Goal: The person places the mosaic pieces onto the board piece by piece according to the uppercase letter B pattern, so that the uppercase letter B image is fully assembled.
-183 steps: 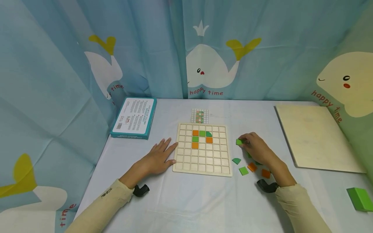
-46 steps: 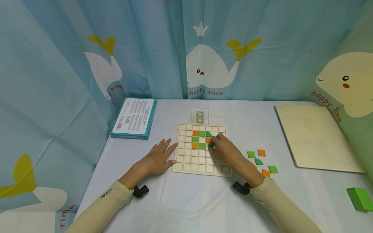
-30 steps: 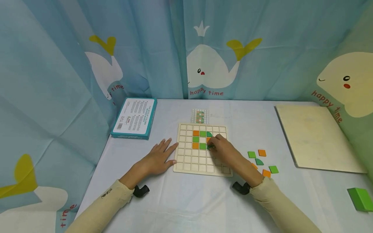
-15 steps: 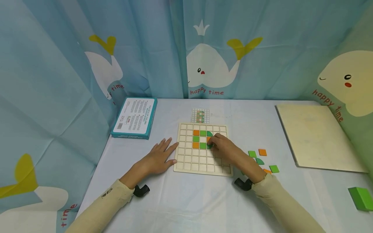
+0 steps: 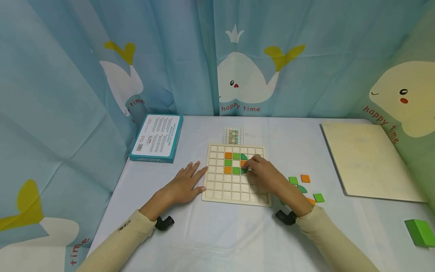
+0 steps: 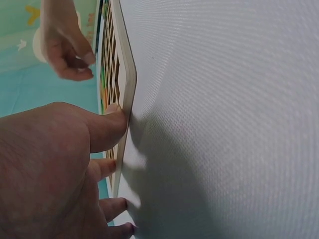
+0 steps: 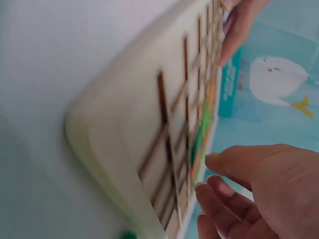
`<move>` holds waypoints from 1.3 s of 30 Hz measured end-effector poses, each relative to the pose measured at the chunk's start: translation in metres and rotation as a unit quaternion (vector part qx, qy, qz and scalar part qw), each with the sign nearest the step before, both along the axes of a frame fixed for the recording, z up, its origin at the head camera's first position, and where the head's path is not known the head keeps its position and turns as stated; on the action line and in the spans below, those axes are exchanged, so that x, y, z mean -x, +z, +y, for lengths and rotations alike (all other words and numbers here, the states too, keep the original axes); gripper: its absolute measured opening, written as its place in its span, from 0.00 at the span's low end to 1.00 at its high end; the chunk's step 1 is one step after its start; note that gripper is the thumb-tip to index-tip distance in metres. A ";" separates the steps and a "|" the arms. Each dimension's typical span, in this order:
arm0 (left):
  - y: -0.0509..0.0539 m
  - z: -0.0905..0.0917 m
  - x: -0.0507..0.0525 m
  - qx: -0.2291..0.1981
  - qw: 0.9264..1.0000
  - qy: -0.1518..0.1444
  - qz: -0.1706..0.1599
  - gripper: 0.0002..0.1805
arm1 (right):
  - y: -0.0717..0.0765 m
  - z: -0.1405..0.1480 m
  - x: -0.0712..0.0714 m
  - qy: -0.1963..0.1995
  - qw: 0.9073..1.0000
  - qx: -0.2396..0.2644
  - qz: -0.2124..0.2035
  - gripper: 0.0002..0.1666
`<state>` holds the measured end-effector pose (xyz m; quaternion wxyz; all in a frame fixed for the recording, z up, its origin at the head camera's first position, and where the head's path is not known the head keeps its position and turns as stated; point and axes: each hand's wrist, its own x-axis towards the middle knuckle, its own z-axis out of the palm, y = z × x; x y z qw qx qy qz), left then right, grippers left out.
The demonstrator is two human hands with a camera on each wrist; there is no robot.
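A pale wooden grid board (image 5: 221, 187) lies on the table. Orange and light green square tiles sit in its upper cells in a ring, with a dark green quarter-circle tile (image 5: 244, 156) at the ring's top right corner. Another dark green quarter-circle tile (image 5: 243, 171) lies at the lower right corner, partly behind my right fingers. My right hand (image 5: 265, 173) hovers there; in the right wrist view its thumb (image 7: 234, 162) and fingers are apart with nothing between them. My left hand (image 5: 183, 185) lies spread, thumb and fingertips touching the board's left edge.
A printed pattern card (image 5: 233, 135) lies behind the board. Loose tiles, including an orange square (image 5: 305, 178) and a light green square (image 5: 318, 197), lie to the right. Further out are a teal box (image 5: 156, 138), a wooden panel (image 5: 372, 160) and a green block (image 5: 419, 232).
My right hand has come from the loose tiles to the board. A light green square and the lower quarter-circle tile now lie in the bottom row. The fingers have since drawn slightly off the quarter-circle.
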<state>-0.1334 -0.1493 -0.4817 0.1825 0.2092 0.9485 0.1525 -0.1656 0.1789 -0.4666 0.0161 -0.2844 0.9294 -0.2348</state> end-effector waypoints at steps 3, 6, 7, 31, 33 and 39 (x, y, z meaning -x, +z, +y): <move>0.000 0.000 0.000 0.000 1.000 0.000 0.000 0.40 | 0.007 0.014 -0.002 -0.033 0.999 -0.013 -0.022 0.14; 0.000 0.000 -0.001 -0.002 1.000 0.000 0.000 0.40 | 0.015 0.035 -0.004 -0.057 0.997 -0.023 -0.037 0.16; 0.000 0.000 0.000 -0.001 1.000 -0.001 0.000 0.41 | 0.017 0.044 -0.005 -0.064 0.997 -0.024 -0.040 0.17; 0.000 -0.001 0.000 -0.004 1.000 -0.004 0.003 0.40 | 0.006 0.155 -0.030 -0.165 0.976 -0.030 -0.137 0.19; 0.000 -0.001 0.000 -0.003 1.000 -0.004 0.002 0.40 | 0.005 0.153 -0.030 -0.168 0.977 -0.029 -0.127 0.20; -0.001 0.000 -0.001 0.001 1.000 -0.004 0.001 0.41 | 0.002 0.139 -0.030 -0.168 0.979 -0.032 -0.110 0.24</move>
